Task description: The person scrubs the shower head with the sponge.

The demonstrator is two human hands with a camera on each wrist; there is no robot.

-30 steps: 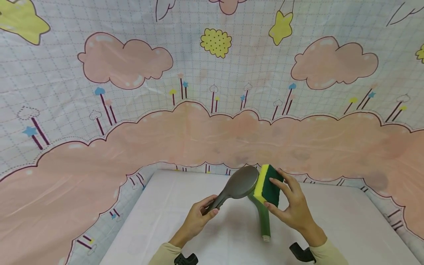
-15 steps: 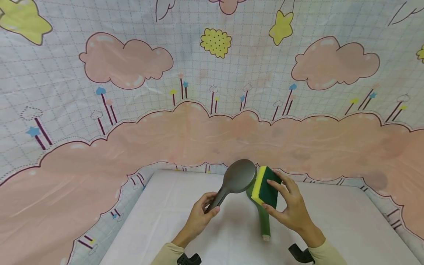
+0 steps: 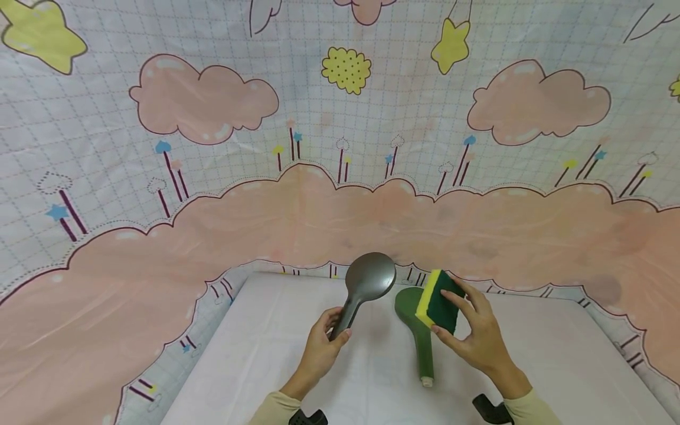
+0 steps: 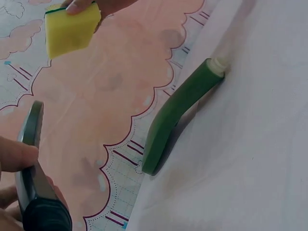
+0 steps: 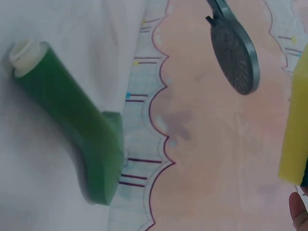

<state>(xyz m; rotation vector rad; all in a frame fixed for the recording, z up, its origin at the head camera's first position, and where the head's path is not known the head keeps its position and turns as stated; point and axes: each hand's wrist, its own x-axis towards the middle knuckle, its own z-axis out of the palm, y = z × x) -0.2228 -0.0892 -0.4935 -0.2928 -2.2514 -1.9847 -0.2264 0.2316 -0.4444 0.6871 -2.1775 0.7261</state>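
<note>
One grey shower head [image 3: 366, 283] points up, handle in left hand [image 3: 321, 348].

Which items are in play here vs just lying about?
In play:
left hand gripping the grey shower head
right hand pinching the sponge

Lying about:
green shower head, on the white table
cartoon cloth backdrop

In the head view, part of the green shower head [image 3: 413, 313] at its 2 o'clock side is hidden behind the sponge [image 3: 437, 301]. The grey shower head [image 3: 366, 282] has its handle partly covered by the left hand [image 3: 321, 348]. In the right wrist view, the sponge [image 5: 294, 139] is cut off by the 3 o'clock edge, and only a fingertip of the right hand [image 5: 299, 216] is seen. In the left wrist view, the grey shower head [image 4: 32, 173] is blurred and cropped at 7 o'clock.
</note>
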